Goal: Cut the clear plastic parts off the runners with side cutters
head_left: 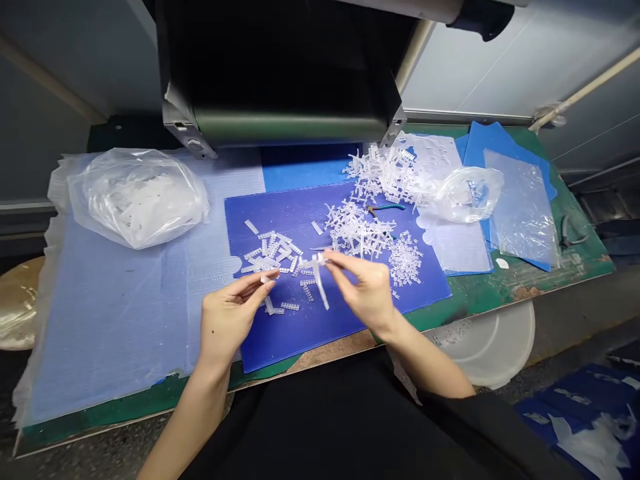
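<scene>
A dark machine housing point(280, 73) overhangs our green-topped worktop point(505, 283), its paint worn away in patches near the front edge. A blue corrugated plastic sheet point(320, 337) lies on the worktop, and a paler translucent sheet point(115, 320) spreads to its left, under a clear bag of white plastic parts point(137, 198). Our left hand point(227, 317) holds a narrow grip, pinching a small white plastic piece point(263, 279) between thumb and forefinger. Our right hand point(363, 287) also holds a narrow grip, thumb and fingers closed on a clear plastic runner point(317, 273) with a strip hanging down. Both hands are above the blue sheet. Short cut strips point(270, 252) lie scattered just ahead of the left hand, and tangled clear sprues point(357, 230) are heaped ahead of the right, around blue-handled pliers point(385, 210). A second pair of pliers point(570, 233) lies near the far right corner, and a white plastic basin point(493, 347) shows below the worktop's front edge.
</scene>
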Motion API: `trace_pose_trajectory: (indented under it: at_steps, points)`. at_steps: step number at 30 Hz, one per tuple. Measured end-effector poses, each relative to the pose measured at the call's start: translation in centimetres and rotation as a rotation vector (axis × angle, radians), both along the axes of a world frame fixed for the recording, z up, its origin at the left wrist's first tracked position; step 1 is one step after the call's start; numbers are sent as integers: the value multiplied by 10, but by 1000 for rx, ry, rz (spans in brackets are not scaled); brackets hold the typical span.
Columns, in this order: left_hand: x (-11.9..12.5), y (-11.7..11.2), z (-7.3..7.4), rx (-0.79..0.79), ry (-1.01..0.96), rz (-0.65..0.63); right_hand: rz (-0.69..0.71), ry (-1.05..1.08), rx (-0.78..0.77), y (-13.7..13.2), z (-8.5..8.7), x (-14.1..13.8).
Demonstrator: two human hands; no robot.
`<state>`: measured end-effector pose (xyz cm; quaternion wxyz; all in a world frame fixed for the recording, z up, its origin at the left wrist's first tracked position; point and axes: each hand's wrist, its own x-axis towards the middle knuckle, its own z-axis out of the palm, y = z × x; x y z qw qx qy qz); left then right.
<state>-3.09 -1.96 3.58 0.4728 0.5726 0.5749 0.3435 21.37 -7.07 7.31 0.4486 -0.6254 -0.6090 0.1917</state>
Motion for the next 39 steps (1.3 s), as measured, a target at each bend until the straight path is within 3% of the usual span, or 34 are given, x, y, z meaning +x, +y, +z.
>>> trace_pose_trajectory:
  at_steps: [4, 8, 14, 17, 22, 25, 28, 30, 32, 34, 36, 39]
  points:
    - [-10, 30, -17, 289, 349, -123, -27, -225, -23, 32, 13, 68]
    - [-14, 42, -30, 399, 420, -246, -6, -416, -117, 70, 22, 120]
    - [-9, 31, -23, 503, 418, -220, -311, -634, -239, 140, 22, 170]
    - [-8, 28, -16, 525, 421, -183, -334, -701, -301, 166, 16, 177]
    - [-9, 24, -3, 594, 359, -169, -309, -726, -376, 184, 23, 177]
    - [-7, 23, 8, 632, 285, -107, -336, -723, -364, 177, 49, 177]
    - [2, 25, 20, 569, 171, -59, -319, -649, -189, 156, 84, 161]
    - [13, 28, 27, 405, 38, -64, -186, -460, -68, 135, 104, 138]
    - [24, 31, 34, 170, -172, -144, 88, -195, -142, 114, 113, 108]
    - [35, 30, 39, -41, -388, -298, 380, 18, -331, 96, 111, 78]
    - [40, 26, 41, -211, -473, -388, 571, 125, -456, 84, 98, 52]
    - [35, 16, 38, -340, -530, -323, 581, 231, -502, 74, 69, 26]
